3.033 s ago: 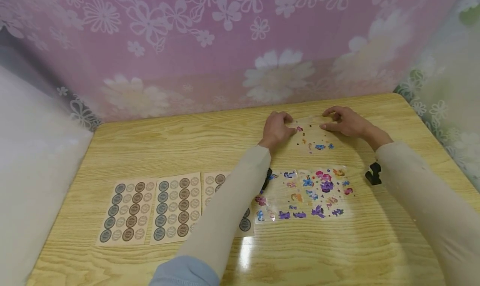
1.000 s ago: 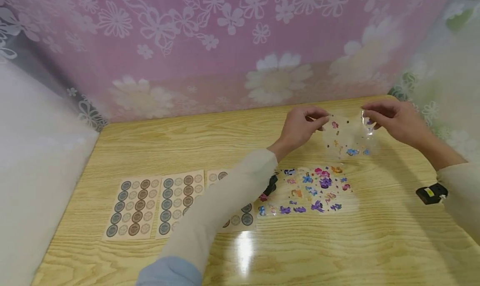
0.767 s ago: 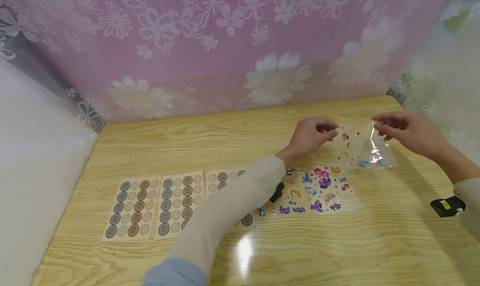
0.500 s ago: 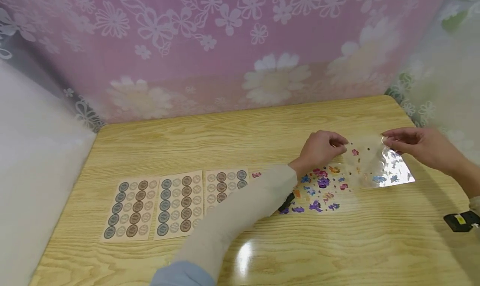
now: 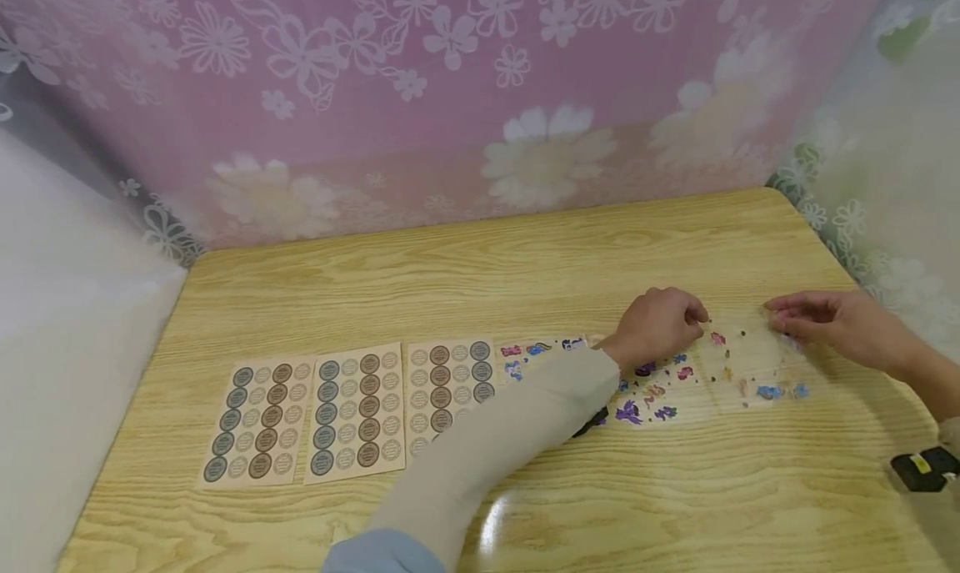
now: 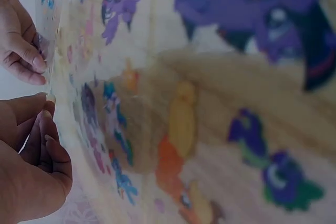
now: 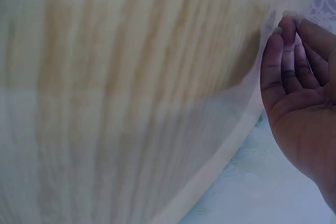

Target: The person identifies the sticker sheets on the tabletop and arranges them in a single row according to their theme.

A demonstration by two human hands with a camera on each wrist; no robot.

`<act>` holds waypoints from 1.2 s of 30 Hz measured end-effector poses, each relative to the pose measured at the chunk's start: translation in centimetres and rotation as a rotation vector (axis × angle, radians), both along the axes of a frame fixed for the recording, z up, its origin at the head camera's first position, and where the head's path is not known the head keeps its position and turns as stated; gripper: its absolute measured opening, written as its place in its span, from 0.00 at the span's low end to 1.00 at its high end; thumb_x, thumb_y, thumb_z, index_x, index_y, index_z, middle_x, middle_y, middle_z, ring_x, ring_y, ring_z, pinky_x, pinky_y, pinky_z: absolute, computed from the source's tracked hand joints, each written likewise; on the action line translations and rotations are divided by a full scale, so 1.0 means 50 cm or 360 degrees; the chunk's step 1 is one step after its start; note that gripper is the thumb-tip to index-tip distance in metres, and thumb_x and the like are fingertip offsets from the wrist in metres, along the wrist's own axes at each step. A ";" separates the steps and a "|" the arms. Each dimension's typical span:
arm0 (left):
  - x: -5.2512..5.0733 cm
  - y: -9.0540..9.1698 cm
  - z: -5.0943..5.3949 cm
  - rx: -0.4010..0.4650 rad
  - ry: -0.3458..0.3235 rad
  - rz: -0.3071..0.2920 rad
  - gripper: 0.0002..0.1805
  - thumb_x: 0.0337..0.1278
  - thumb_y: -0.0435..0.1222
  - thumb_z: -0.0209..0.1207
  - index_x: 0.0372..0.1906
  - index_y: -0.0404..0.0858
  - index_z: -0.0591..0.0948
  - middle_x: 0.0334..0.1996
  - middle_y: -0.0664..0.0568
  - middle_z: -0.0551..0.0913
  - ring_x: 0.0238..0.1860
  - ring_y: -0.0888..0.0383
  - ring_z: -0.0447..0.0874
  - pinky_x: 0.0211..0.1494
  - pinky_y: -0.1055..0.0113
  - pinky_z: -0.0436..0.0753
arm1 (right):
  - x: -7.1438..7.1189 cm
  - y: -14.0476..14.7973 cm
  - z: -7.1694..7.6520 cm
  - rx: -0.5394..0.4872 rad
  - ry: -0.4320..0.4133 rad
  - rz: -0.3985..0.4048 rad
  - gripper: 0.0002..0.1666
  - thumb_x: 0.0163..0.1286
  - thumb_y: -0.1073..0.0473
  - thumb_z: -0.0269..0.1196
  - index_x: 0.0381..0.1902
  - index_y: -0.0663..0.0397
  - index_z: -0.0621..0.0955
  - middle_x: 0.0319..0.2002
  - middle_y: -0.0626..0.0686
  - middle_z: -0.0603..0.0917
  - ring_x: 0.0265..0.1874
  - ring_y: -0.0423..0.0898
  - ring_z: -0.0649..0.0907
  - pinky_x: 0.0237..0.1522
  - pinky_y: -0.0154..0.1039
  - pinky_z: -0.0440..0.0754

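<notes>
A clear sticker sheet (image 5: 738,360) printed with small colourful ponies lies low over the table at the right, held by both hands at its far corners. My left hand (image 5: 663,327) pinches the left far corner between thumb and fingers. The right hand (image 5: 843,327) pinches the right far corner; in the right wrist view the fingertips (image 7: 283,24) meet the thumb. To the left, more clear pony sticker sheets (image 5: 637,410) lie on the table, partly covered by my left forearm. The new sheet's left edge stands close beside them. Whether it touches the table fully cannot be told.
Three beige sheets of round stickers, the leftmost one (image 5: 255,423) included, lie in a row on the left of the wooden table (image 5: 360,298). The third is partly hidden by the left sleeve (image 5: 480,464). A flowered pink curtain (image 5: 420,139) hangs behind the table.
Both hands lifted the clear sticker sheet from the back of the table, carried it right and then toward the front, and lowered it beside the other pony sheets.
</notes>
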State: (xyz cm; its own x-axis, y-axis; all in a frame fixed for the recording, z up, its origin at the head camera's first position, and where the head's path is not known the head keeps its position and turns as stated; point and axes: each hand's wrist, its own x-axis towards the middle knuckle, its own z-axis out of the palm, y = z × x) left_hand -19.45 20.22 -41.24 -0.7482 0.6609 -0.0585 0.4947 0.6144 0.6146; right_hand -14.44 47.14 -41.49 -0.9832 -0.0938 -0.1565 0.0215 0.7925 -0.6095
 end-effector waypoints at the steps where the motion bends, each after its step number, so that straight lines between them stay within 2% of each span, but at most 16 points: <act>1: 0.001 0.001 -0.002 -0.0004 0.0000 -0.0009 0.10 0.65 0.40 0.57 0.47 0.53 0.85 0.39 0.69 0.82 0.32 0.77 0.75 0.34 0.83 0.71 | 0.001 0.000 -0.003 -0.0001 -0.0003 0.0005 0.25 0.71 0.52 0.60 0.58 0.64 0.76 0.40 0.47 0.83 0.33 0.34 0.80 0.29 0.34 0.77; 6: 0.004 0.003 -0.007 -0.0024 0.0022 -0.0043 0.12 0.67 0.39 0.54 0.49 0.53 0.85 0.42 0.69 0.82 0.37 0.77 0.77 0.39 0.83 0.71 | 0.002 0.001 -0.013 0.0035 -0.0020 0.0003 0.25 0.71 0.51 0.59 0.58 0.64 0.77 0.42 0.52 0.83 0.34 0.31 0.79 0.29 0.32 0.77; 10: 0.006 0.003 -0.009 -0.0056 0.0070 -0.0066 0.14 0.68 0.39 0.53 0.50 0.54 0.85 0.45 0.70 0.82 0.43 0.76 0.77 0.43 0.83 0.71 | 0.001 -0.001 -0.015 0.0039 -0.0008 0.0018 0.25 0.71 0.52 0.59 0.58 0.64 0.76 0.42 0.54 0.82 0.33 0.33 0.80 0.29 0.33 0.77; 13: 0.006 0.005 -0.013 -0.0075 0.0120 -0.0078 0.14 0.68 0.37 0.52 0.48 0.54 0.85 0.44 0.69 0.82 0.41 0.76 0.77 0.43 0.83 0.71 | 0.001 -0.003 -0.017 0.0029 0.0007 0.0038 0.24 0.72 0.53 0.59 0.57 0.65 0.77 0.40 0.54 0.82 0.31 0.36 0.80 0.28 0.34 0.78; 17: 0.006 0.010 -0.017 -0.0163 0.0252 -0.0129 0.14 0.68 0.36 0.51 0.45 0.54 0.86 0.40 0.69 0.82 0.37 0.74 0.76 0.43 0.82 0.70 | 0.002 -0.006 -0.021 -0.0002 0.0036 0.0047 0.22 0.72 0.54 0.58 0.56 0.65 0.77 0.37 0.52 0.82 0.28 0.39 0.80 0.25 0.36 0.78; 22: 0.007 0.017 -0.018 -0.0304 0.0437 -0.0217 0.15 0.69 0.37 0.50 0.46 0.56 0.86 0.41 0.69 0.82 0.37 0.68 0.76 0.41 0.77 0.71 | 0.006 -0.010 -0.028 -0.0010 0.0086 0.0046 0.20 0.72 0.57 0.58 0.54 0.68 0.77 0.34 0.52 0.82 0.27 0.39 0.80 0.24 0.35 0.77; 29: 0.009 0.021 -0.021 -0.0427 0.0544 -0.0174 0.14 0.70 0.43 0.50 0.47 0.62 0.85 0.43 0.71 0.82 0.40 0.66 0.73 0.45 0.72 0.70 | 0.008 -0.016 -0.028 0.0069 0.0103 0.0039 0.19 0.71 0.58 0.59 0.52 0.68 0.79 0.34 0.52 0.81 0.28 0.36 0.78 0.26 0.31 0.76; 33: 0.009 0.024 -0.020 -0.0459 0.0521 -0.0137 0.12 0.69 0.46 0.51 0.46 0.65 0.84 0.44 0.72 0.80 0.40 0.67 0.70 0.46 0.72 0.69 | 0.008 -0.020 -0.024 0.0104 0.0103 0.0048 0.19 0.71 0.58 0.60 0.51 0.69 0.79 0.34 0.52 0.81 0.27 0.36 0.77 0.25 0.31 0.75; 36: 0.011 0.026 -0.015 -0.0482 0.0499 -0.0098 0.12 0.69 0.47 0.52 0.45 0.67 0.83 0.42 0.72 0.77 0.40 0.66 0.66 0.47 0.72 0.67 | 0.007 -0.023 -0.022 0.0161 0.0153 0.0072 0.17 0.70 0.59 0.60 0.50 0.68 0.80 0.33 0.52 0.80 0.26 0.34 0.77 0.25 0.32 0.75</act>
State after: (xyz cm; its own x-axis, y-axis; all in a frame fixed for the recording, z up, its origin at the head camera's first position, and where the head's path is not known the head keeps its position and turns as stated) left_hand -18.92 21.50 -41.98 -0.7203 0.6929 -0.0328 0.6700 0.7072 0.2258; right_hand -14.08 46.02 -42.61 -0.9893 -0.1267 -0.0726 -0.0703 0.8490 -0.5237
